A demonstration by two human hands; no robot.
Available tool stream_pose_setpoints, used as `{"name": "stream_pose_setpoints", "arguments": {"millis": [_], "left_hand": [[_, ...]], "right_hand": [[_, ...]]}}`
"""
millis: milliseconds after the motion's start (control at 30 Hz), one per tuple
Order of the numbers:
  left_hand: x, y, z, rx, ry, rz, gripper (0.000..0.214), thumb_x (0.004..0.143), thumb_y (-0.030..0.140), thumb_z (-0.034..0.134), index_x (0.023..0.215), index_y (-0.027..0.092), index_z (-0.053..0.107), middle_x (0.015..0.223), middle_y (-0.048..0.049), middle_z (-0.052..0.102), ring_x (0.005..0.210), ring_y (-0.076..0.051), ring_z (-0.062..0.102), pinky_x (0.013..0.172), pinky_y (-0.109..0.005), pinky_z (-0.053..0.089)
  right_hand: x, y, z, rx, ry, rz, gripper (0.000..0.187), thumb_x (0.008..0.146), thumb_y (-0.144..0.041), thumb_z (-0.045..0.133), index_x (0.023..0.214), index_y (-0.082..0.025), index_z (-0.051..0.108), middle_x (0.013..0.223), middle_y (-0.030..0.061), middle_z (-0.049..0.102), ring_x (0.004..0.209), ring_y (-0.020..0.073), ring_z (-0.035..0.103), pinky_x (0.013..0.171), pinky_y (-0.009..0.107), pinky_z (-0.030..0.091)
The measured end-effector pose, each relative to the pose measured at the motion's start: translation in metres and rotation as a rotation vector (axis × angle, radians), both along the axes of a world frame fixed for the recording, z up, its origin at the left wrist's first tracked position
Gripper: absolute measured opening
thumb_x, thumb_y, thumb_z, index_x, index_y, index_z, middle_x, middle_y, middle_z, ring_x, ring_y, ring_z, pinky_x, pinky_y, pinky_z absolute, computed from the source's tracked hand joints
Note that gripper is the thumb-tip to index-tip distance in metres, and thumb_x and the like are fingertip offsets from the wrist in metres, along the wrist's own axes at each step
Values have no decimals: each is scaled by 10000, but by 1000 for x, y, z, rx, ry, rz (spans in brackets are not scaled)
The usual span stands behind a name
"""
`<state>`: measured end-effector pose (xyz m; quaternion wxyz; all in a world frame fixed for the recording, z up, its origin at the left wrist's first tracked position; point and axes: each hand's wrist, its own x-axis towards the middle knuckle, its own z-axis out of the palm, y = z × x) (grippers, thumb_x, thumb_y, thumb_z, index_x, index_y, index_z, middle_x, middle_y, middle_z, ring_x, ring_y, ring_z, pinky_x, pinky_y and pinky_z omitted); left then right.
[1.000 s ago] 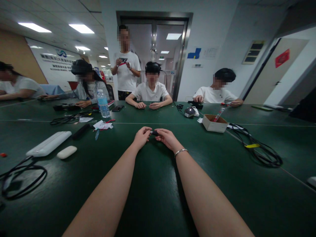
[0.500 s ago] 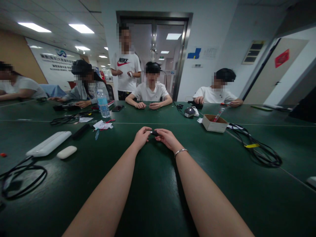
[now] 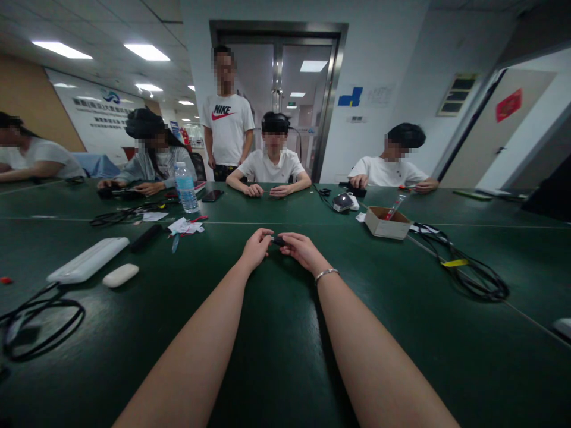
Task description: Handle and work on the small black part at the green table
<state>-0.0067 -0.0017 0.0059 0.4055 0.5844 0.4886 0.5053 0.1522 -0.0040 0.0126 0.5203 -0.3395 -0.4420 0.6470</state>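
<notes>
Both of my arms reach forward over the green table, with the hands close together at its middle. Between them is a small black object (image 3: 278,241) with a pale, shiny tip at its left end; its kind is too small to tell. My right hand (image 3: 300,248) pinches the black body between thumb and fingers. At the pale end, the fingers of my left hand (image 3: 257,249) are curled and closed on the tip. A silver bracelet (image 3: 327,274) circles my right wrist.
To the left lie a white power bank (image 3: 88,260), a white oval case (image 3: 121,275) and a black cable (image 3: 49,327). A water bottle (image 3: 186,187), paper scraps (image 3: 184,226), a small box (image 3: 387,226) and coiled cable (image 3: 468,270) lie farther off. Several people are across the table.
My hands and the small black object stay almost still. Across the table, the standing person has lowered both hands, and the person at left now holds a dark device with both hands.
</notes>
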Motion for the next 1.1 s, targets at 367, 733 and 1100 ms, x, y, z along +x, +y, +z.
{"name": "stream_pose_setpoints", "arguments": {"millis": [367, 733, 1100], "left_hand": [[0, 1, 1, -12, -23, -31, 242, 832, 273, 448, 974, 146, 597, 590, 18, 496, 467, -79, 449, 412, -166, 374], [2, -2, 4, -34, -11, -22, 233, 808, 266, 464, 940, 146, 613, 596, 18, 511, 448, -72, 434, 400, -165, 345], [0, -3, 3, 6, -9, -36, 246, 831, 301, 470, 987, 149, 585, 598, 14, 508, 474, -82, 449, 415, -165, 362]], "right_hand": [[0, -2, 3, -8, -3, -1, 56, 784, -78, 665, 827, -95, 696, 746, 82, 661, 552, 110, 577, 522, 209, 509], [0, -2, 3, -10, 2, 6, 61, 768, -78, 677, 822, -94, 700, 750, 84, 661, 556, 116, 580, 522, 215, 514], [0, 0, 0, 6, -8, 19, 73, 760, -97, 688, 833, -98, 700, 755, 78, 667, 560, 112, 582, 526, 208, 517]]}}
